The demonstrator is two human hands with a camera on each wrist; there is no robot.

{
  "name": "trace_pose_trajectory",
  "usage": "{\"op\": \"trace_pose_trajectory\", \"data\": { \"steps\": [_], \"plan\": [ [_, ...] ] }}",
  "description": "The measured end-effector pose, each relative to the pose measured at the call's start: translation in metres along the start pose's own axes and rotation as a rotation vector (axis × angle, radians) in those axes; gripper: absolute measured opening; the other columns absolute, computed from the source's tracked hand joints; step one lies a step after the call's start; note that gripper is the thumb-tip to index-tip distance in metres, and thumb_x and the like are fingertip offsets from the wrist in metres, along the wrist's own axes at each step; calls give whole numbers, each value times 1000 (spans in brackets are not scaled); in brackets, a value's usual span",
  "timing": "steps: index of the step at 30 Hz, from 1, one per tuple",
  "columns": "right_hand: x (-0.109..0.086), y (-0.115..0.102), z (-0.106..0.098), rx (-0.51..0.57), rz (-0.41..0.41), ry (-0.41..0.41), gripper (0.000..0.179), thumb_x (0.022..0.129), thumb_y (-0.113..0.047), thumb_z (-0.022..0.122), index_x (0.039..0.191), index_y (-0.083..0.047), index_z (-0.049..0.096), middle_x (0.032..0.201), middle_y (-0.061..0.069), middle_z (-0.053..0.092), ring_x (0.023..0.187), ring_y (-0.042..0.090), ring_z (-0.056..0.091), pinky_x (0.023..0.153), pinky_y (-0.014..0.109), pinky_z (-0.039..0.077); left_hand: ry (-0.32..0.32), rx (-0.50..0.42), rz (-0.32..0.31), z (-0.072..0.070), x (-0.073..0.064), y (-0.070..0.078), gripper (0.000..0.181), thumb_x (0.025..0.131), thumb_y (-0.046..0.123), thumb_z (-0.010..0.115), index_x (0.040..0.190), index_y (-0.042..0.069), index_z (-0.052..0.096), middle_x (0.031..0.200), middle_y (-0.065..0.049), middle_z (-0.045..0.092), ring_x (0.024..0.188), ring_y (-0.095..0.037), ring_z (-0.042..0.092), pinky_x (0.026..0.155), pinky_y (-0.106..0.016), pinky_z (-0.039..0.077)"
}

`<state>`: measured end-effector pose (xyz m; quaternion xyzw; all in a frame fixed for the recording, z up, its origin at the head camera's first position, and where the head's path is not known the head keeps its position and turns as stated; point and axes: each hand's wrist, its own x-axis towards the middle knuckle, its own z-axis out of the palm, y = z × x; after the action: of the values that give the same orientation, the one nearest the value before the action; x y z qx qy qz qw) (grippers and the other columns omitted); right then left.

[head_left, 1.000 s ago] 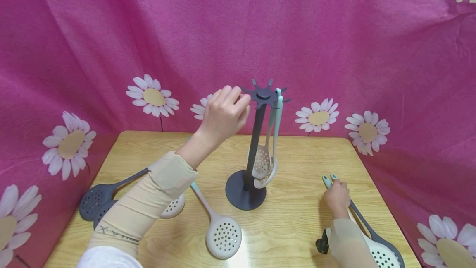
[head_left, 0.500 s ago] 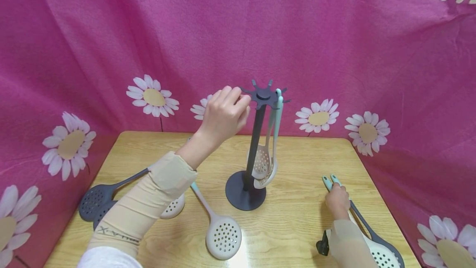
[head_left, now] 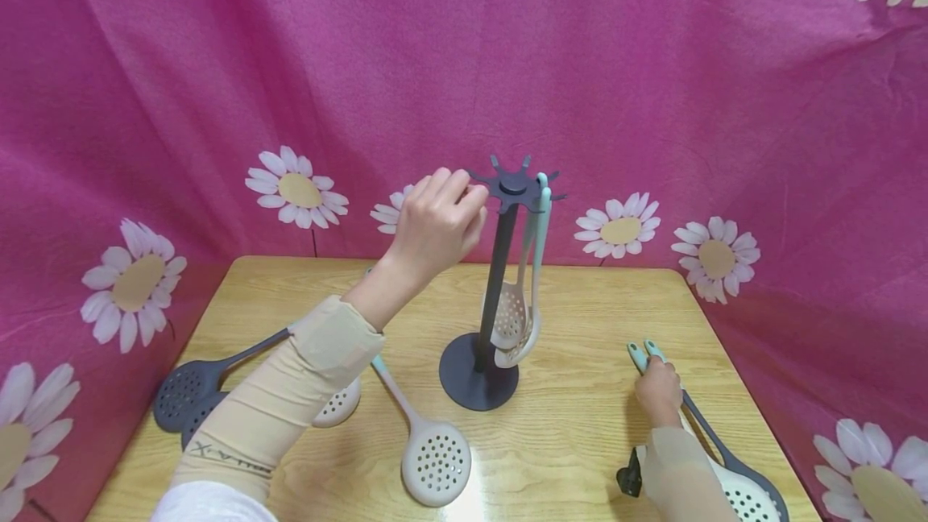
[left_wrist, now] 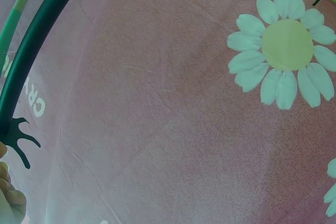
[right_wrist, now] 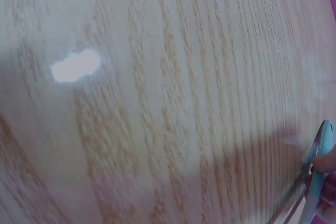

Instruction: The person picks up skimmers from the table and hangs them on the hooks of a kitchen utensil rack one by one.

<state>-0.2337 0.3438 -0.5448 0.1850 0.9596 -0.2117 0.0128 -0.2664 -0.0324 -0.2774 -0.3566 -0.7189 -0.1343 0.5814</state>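
Note:
A dark utensil stand (head_left: 500,288) rises from a round base, with prongs around its top. My left hand (head_left: 438,216) has its fingers curled at the stand's left prong and seems to pinch its tip; the fingertips are hidden in the head view. In the left wrist view, curled fingers (left_wrist: 11,195) lie beside the prongs. Two pale skimmers (head_left: 534,321) with mint handle ends hang on the stand's right side. At the right, my right hand (head_left: 660,393) grips the handle of a white skimmer (head_left: 747,498) lying over a dark skimmer (head_left: 772,482).
A pale skimmer (head_left: 437,461) lies in front of the stand. Another pale one (head_left: 339,405) and two dark skimmers (head_left: 181,393) lie to the left, partly behind my left forearm. The wooden table (head_left: 580,409) is enclosed by a pink daisy-print cloth (head_left: 406,63).
My right hand has shifted very slightly on the handles. The left hand, stand and hanging skimmers look the same.

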Motion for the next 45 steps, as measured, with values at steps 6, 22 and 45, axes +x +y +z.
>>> {"op": "trace_pose_trajectory", "data": {
  "steps": [6,22,45],
  "plan": [
    [-2,-4,0,4,9,12,39,80,1,44,118,12,43,101,36,47,95,51,49,73,57,43,-2,1,-1,0,0,0,5,75,1,53,70,2,51,65,-8,45,55,-24,41,46,-30,33],
    [-2,-24,-12,16,-21,198,40,76,1,58,114,9,47,99,35,51,92,49,52,73,55,42,0,3,-8,0,-1,0,6,75,2,54,70,3,51,64,-8,45,55,-24,41,47,-30,33],
    [-11,-97,-66,249,-234,564,48,66,17,49,112,7,56,92,28,53,90,46,51,81,56,39,7,-3,-6,2,-3,0,6,74,-1,52,69,3,50,64,-7,44,55,-23,40,46,-29,33]
  ]
}}
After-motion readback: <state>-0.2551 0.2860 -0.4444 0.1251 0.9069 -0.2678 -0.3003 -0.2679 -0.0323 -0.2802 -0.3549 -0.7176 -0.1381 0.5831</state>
